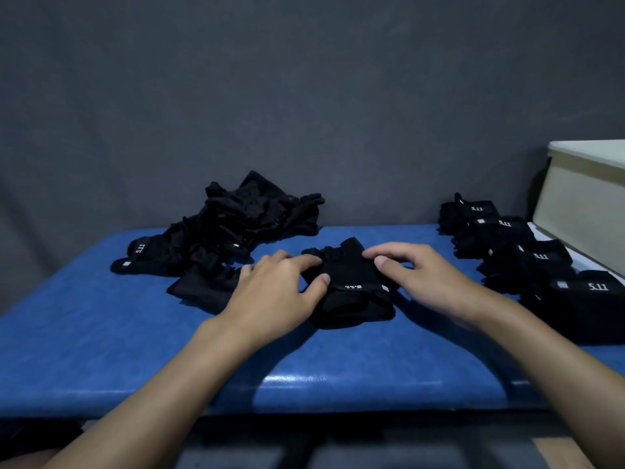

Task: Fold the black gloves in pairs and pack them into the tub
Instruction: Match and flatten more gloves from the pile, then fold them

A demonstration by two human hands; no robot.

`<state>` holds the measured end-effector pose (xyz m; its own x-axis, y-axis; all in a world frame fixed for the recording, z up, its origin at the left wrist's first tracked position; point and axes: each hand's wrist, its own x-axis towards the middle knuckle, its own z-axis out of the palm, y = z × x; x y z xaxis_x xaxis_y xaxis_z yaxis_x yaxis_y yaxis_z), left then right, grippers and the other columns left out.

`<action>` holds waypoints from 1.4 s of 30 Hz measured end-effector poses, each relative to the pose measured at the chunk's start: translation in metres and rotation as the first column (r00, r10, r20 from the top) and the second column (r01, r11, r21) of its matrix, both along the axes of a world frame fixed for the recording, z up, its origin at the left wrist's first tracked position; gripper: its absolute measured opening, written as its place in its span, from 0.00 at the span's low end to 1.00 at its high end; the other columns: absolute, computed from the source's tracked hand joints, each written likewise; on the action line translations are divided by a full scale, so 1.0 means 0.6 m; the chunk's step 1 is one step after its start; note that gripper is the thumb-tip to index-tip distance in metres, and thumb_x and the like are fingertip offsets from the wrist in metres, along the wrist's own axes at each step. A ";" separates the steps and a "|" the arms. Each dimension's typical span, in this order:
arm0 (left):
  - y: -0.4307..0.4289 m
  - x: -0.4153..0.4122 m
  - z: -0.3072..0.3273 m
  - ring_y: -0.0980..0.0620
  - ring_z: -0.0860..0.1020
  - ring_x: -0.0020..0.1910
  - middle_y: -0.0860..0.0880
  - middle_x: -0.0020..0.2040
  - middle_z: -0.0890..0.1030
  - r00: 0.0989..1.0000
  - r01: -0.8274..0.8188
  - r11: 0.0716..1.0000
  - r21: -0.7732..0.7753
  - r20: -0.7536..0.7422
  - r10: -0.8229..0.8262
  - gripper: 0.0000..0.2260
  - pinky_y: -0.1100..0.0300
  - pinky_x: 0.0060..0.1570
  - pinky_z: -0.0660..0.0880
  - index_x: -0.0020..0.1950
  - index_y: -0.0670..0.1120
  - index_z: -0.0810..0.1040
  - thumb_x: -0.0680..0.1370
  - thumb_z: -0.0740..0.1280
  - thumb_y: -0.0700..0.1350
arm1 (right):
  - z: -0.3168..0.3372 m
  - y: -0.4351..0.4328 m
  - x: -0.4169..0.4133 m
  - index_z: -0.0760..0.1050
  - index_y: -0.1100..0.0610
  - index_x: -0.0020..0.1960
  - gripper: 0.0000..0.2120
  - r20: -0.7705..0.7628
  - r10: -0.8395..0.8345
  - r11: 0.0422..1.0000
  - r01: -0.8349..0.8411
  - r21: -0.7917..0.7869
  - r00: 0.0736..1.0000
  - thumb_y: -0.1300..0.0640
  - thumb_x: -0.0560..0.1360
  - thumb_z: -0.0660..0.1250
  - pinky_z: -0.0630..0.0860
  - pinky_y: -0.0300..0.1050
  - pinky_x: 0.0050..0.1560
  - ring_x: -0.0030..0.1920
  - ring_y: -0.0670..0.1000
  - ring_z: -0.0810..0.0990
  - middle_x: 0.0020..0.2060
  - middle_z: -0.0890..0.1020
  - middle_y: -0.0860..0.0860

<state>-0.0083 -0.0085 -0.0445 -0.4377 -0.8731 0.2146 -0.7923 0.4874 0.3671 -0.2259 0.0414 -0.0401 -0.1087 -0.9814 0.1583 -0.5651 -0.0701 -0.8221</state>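
"Grey wall (304,79) fills everything ahead of me, dim and plain. Below it the blue padded bench (135,350) runs right up to my arms."

"And the tub?"

"The cream tub (581,211) stands at the far right edge, past the end of the bench. Only one wall and the rim show, so its inside is hidden from me."

"Where are the gloves?"

"All on the bench, all black. A loose heap (243,221) lies at the back left against the wall, with one cuff sticking out to the left and showing a white 5.11 mark. On the right, a row of folded pairs (527,255) runs from the back toward me, near the tub. They touch one another, and most show the same mark on top."

"What have your hands got?"

"Between them, mid-bench, sits one folded pair (351,292). My left hand (274,292) lies on its left side, fingers stretched out and pressing, thumb against the cloth. My right hand (426,282) has its fingers bent over the far right corner, thumb just beside them. Whether it pinches the cloth or only rests there, I cannot tell."

"Anything smaller?"

"A single glove (206,289) lies flat between the heap and my left hand."
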 end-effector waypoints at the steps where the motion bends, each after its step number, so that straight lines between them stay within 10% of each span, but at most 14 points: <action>1: -0.002 0.000 -0.001 0.52 0.71 0.65 0.54 0.63 0.74 1.000 0.003 1.000 -0.003 0.015 -0.002 0.22 0.45 0.70 0.62 0.72 0.59 0.71 0.80 0.57 0.63 | 0.000 -0.005 -0.001 0.82 0.47 0.56 0.10 -0.018 0.018 1.000 -0.017 0.013 1.000 0.54 0.80 0.63 0.71 0.38 0.61 0.56 0.40 0.78 0.51 0.83 0.40; 9: -0.008 0.000 0.000 0.56 0.75 0.57 0.58 0.59 0.74 0.991 0.038 0.999 0.037 -0.129 -0.033 0.18 0.48 0.67 0.67 0.65 0.51 0.78 0.79 0.64 0.58 | 0.000 -0.029 0.000 0.82 0.54 0.56 0.09 -0.050 0.053 0.998 -0.055 -0.043 0.997 0.58 0.80 0.64 0.68 0.38 0.61 0.55 0.40 0.77 0.54 0.80 0.44; 14: -0.015 -0.003 0.004 0.58 0.77 0.53 0.57 0.61 0.71 0.951 0.045 0.998 0.044 -0.307 -0.030 0.23 0.66 0.54 0.72 0.70 0.45 0.75 0.77 0.70 0.52 | 0.015 -0.038 0.006 0.82 0.56 0.57 0.12 -0.014 0.057 0.986 -0.058 -0.157 0.998 0.66 0.77 0.66 0.76 0.58 0.51 0.52 0.50 0.80 0.56 0.79 0.47; 26: -0.020 -0.006 -0.004 0.56 0.78 0.59 0.55 0.66 0.69 0.970 0.022 0.990 0.142 -0.241 0.013 0.30 0.58 0.62 0.73 0.74 0.42 0.69 0.76 0.71 0.53 | -0.015 -0.054 -0.001 0.78 0.51 0.62 0.14 -0.172 0.088 0.996 -0.090 0.001 0.981 0.59 0.77 0.68 0.65 0.37 0.62 0.60 0.43 0.73 0.58 0.75 0.45; 33: -0.007 -0.001 0.003 0.69 0.75 0.44 0.54 0.60 0.66 0.949 0.101 0.991 0.085 -0.308 -0.070 0.20 0.78 0.45 0.69 0.69 0.51 0.73 0.78 0.68 0.54 | -0.004 -0.042 -0.021 0.76 0.50 0.63 0.15 -0.101 -0.083 0.993 0.073 -0.092 0.991 0.62 0.78 0.65 0.71 0.30 0.52 0.55 0.49 0.77 0.55 0.77 0.50; 37: 0.006 0.003 0.002 0.58 0.68 0.61 0.58 0.58 0.68 0.951 0.188 0.980 -0.063 -0.236 -0.198 0.18 0.59 0.64 0.69 0.62 0.56 0.77 0.74 0.71 0.58 | -0.006 -0.024 -0.041 0.77 0.46 0.57 0.12 -0.121 -0.044 0.998 0.050 0.047 0.992 0.61 0.78 0.67 0.74 0.39 0.54 0.53 0.52 0.80 0.51 0.81 0.49; 42: 0.017 0.003 0.002 0.58 0.71 0.56 0.61 0.54 0.73 0.944 0.275 0.959 -0.067 -0.172 -0.282 0.18 0.52 0.60 0.72 0.58 0.57 0.78 0.71 0.72 0.61 | -0.021 -0.025 -0.039 0.77 0.47 0.52 0.09 -0.105 -0.100 0.994 0.104 0.039 0.989 0.58 0.75 0.71 0.76 0.44 0.47 0.50 0.53 0.81 0.49 0.82 0.52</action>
<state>-0.0067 0.0018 -0.0432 -0.6136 -0.7105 0.3445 -0.5464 0.6970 0.4644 -0.2491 0.0262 -0.0529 -0.1938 -0.9723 0.1309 -0.6490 0.0270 -0.7603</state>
